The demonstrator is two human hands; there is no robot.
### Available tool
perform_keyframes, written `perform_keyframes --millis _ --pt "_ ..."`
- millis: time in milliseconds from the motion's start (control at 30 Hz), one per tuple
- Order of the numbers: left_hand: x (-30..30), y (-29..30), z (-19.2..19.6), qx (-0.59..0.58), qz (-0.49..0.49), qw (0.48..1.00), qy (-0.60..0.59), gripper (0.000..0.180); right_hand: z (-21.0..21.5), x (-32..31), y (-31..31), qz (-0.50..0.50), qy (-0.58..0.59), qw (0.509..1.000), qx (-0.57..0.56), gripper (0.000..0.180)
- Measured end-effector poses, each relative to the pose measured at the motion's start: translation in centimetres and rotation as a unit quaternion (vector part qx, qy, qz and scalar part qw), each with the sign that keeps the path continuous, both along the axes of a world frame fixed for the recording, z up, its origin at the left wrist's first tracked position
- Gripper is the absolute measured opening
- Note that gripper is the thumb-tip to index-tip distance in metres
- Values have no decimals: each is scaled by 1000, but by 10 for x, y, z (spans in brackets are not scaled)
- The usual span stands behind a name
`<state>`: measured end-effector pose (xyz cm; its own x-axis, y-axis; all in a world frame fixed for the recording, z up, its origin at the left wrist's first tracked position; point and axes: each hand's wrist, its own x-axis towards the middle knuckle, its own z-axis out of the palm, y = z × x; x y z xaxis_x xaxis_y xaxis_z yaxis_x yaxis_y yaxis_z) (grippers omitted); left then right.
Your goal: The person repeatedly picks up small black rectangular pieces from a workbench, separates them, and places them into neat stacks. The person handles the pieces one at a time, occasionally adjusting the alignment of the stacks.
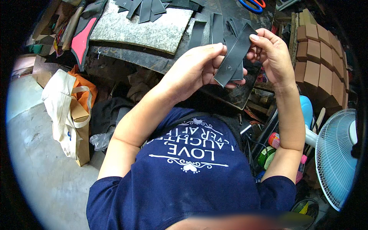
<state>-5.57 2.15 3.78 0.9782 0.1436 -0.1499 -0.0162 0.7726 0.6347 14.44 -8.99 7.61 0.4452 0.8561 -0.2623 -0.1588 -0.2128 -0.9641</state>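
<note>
Both hands are raised over the near edge of a dark worktable [149, 59]. A flat black leather-like strip [234, 57] slants between them. My left hand [193, 67] is closed around its lower part, thumb on the near side, along with another black strip [238, 73] behind it. The thumb and fingers of my right hand [273, 53] pinch the upper end of the front strip. Beyond the hands, several loose black strips [217, 27] lie on the table. More are heaped on a grey speckled board [142, 32] to the left.
Scissors with blue and orange handles [251, 5] lie at the far edge. Stacked brown blocks [320, 53] stand at right, above a blue-bladed fan [337, 157]. A white cloth bag [59, 103] is on the floor at left. A pink-and-black piece [83, 40] hangs off the table.
</note>
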Motion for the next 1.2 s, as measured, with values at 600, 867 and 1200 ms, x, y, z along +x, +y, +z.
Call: perform_keyframes --millis 600,867,1200 --pt "-14 9 -16 150 121 981 35 39 13 47 -1 31 -110 992 -49 15" --pt "-18 8 -10 122 99 987 22 52 -41 60 34 52 -311 948 -43 14" --pt "-15 5 -12 177 83 980 30 66 -3 1 21 100 -223 970 8 22"
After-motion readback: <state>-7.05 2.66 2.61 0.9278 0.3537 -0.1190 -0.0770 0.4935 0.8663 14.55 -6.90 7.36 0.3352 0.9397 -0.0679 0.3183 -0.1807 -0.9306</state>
